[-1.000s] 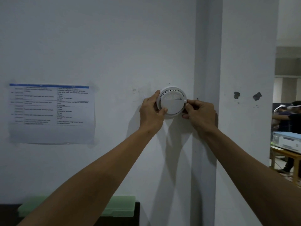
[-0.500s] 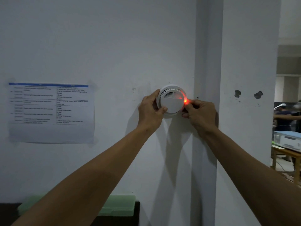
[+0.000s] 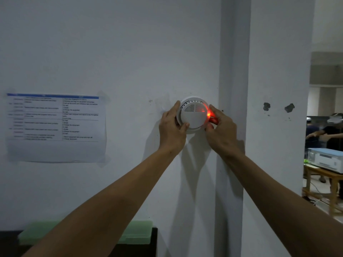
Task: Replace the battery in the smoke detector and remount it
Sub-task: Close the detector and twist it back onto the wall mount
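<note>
The smoke detector [image 3: 193, 115] is sitting flat against the wall [image 3: 130, 52], its turning axis pointing straight outward, while the left hand [image 3: 171, 129] and right hand [image 3: 221, 129] are clasping opposite rim edges, equally near.

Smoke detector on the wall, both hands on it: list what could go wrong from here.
1. The detector is gripped only at its rim by the left hand and right hand; if it is not locked to its mount, letting go could drop it.
2. The right hand sits tight against the wall corner, leaving little room to twist.
3. The red light is lit beside the right fingers; an alarm may sound.
</note>
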The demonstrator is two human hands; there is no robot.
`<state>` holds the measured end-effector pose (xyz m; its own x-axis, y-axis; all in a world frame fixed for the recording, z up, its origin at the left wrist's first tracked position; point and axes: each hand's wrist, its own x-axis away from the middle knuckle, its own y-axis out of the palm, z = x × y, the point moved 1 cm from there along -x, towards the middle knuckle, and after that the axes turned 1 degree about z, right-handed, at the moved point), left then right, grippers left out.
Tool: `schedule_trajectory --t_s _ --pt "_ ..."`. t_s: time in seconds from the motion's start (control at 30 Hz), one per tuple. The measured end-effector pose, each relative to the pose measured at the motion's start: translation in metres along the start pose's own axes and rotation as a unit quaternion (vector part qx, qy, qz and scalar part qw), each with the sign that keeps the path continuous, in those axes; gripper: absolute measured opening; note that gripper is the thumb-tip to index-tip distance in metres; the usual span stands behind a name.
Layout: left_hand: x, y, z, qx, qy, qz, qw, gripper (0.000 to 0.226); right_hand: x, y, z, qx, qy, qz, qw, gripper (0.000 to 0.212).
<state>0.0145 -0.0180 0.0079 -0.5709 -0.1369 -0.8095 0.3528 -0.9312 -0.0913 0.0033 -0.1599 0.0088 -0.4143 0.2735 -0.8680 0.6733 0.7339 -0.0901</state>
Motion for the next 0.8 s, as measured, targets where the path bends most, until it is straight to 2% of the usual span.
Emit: schedule_trajectory --t_s 0.8 --pt "0.0017 -0.0101 0.0095 -0.039 -0.025 -0.025 0.999 0.076 0.009 -0.0036 -0.0045 -0.004 0.017 -0.032 0.999 0.053"
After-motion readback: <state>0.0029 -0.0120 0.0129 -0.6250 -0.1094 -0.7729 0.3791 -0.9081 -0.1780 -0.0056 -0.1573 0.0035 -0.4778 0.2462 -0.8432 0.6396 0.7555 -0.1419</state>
